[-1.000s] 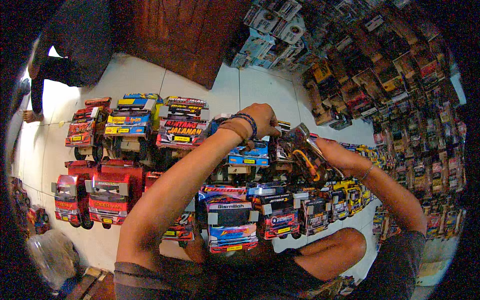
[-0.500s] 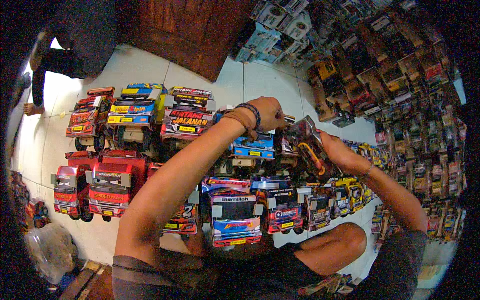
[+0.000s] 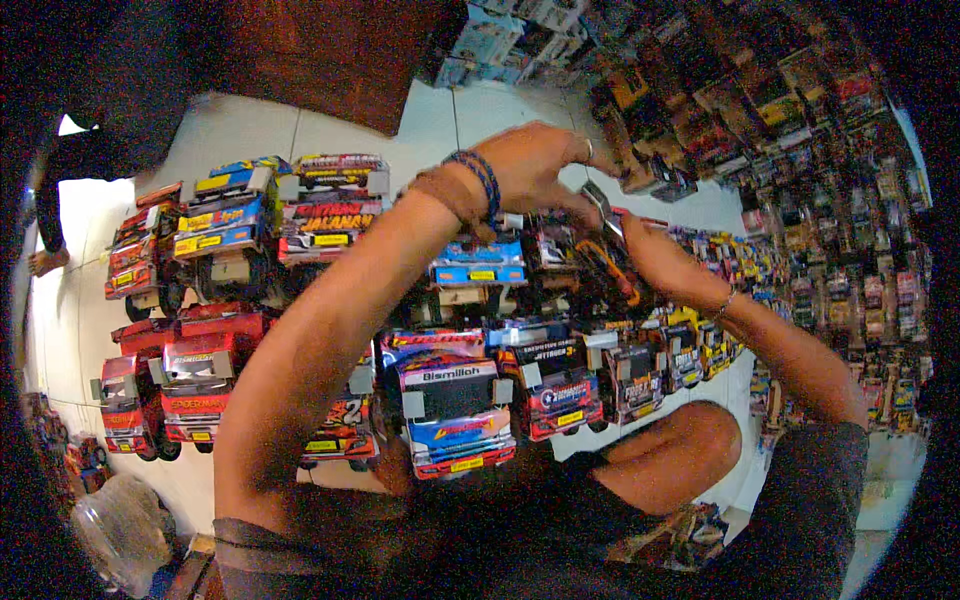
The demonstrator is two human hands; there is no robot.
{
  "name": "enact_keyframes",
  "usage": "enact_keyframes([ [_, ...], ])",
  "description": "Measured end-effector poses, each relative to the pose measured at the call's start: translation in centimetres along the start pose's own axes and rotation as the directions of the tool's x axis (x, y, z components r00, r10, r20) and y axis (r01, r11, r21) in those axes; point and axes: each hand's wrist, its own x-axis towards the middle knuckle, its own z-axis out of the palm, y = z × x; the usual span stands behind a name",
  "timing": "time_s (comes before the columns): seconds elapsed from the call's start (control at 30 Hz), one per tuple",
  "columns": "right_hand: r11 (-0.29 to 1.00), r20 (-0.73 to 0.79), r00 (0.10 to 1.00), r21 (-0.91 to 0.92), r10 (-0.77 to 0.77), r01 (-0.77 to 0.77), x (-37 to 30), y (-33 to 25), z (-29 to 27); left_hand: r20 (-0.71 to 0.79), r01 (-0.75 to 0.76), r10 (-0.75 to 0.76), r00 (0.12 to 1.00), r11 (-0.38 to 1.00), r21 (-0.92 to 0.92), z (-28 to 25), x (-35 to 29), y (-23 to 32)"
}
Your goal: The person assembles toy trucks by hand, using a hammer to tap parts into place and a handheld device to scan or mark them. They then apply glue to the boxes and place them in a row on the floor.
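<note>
My left hand [image 3: 535, 165] is raised over the far row of toy trucks, its thumb and fingers apart, with nothing visible between them. Its thumb is close to the metal end of a tool in my right hand [image 3: 665, 262]. That tool looks like pliers [image 3: 617, 268], with a silver metal end and yellow-orange handles; my right fingers are closed round it, partly hidden. Under the hands stand toy trucks, among them a blue one [image 3: 480, 262]. In the near row are a blue-and-red truck [image 3: 455, 420] and a black-and-red truck [image 3: 555, 385].
Red toy trucks [image 3: 195, 385] stand at the left on the pale tiled floor [image 3: 270, 135]. Many packed toys [image 3: 800, 200] are stacked along the right. A brown wooden panel [image 3: 320, 60] lies at the far side, and a clear plastic bundle [image 3: 125, 530] sits lower left. Another person's foot [image 3: 50, 260] shows far left.
My left hand has moved up and slightly right, and its fingers have spread. My right hand has risen slightly with the pliers-like tool. The whole view has shifted a little.
</note>
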Motion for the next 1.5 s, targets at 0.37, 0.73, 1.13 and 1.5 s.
enact_keyframes([
  [0.37,0.961,-0.141,0.989,-0.267,0.032,-0.069,-0.6,-1.9,-0.2,0.048,-0.2,0.196,0.979,0.975,0.093,0.3,2.4,-0.9],
  [0.73,0.995,-0.072,0.993,-0.025,0.094,-0.096,-0.8,-1.2,0.0,0.11,-0.096,0.091,0.99,0.995,0.041,-0.3,1.5,0.2],
  [1.13,0.923,-0.102,0.989,0.359,-0.109,0.139,-3.2,-2.7,-6.1,0.008,-0.109,0.109,0.994,0.994,0.017,-5.2,1.6,5.0],
  [1.5,0.97,0.124,0.962,0.037,-0.244,0.241,-1.4,-10.8,-6.4,0.041,0.114,-0.118,0.992,0.99,0.078,-9.2,-6.1,4.7],
])
